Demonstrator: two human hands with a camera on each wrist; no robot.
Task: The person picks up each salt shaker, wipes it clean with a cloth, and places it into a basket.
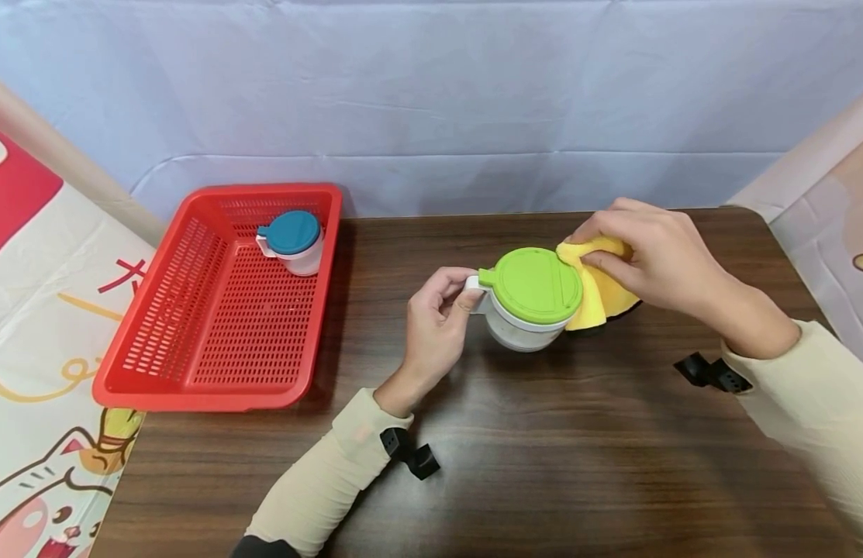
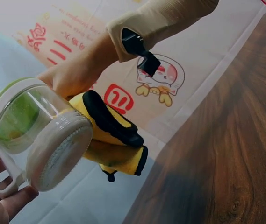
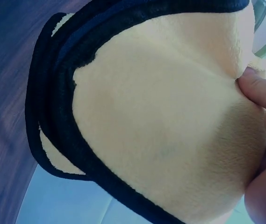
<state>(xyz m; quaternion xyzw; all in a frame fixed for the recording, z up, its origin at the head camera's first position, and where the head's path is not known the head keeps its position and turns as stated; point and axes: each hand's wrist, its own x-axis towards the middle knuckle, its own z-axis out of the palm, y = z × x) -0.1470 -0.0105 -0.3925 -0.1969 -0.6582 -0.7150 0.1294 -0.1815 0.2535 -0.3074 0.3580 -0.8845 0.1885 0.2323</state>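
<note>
A clear round green-lidded jar (image 1: 532, 301) is gripped by left fingers (image 1: 450, 277), a black-edged yellow plush cloth (image 1: 590, 298) pinched between right fingers (image 1: 600, 225).

Yellow cloth (image 1: 600, 301): partly hidden behind right hand (image 1: 657, 252), head view | right hand: fingers hidden by green-lidded jar (image 1: 538, 288), left wrist view; cut by right edge, right wrist view | left hand (image 1: 433, 329): cut by left edge, left wrist view | counter (image 1: 543, 473): near edge cut off, head view | small backdrop lettering (image 2: 75, 28): too blurred to read

This place looks like a small curtained booth: a brown table (image 1: 543, 465) stands before pale cloth (image 1: 431, 93), beside a cartoon-printed sheet (image 1: 26, 325).
</note>
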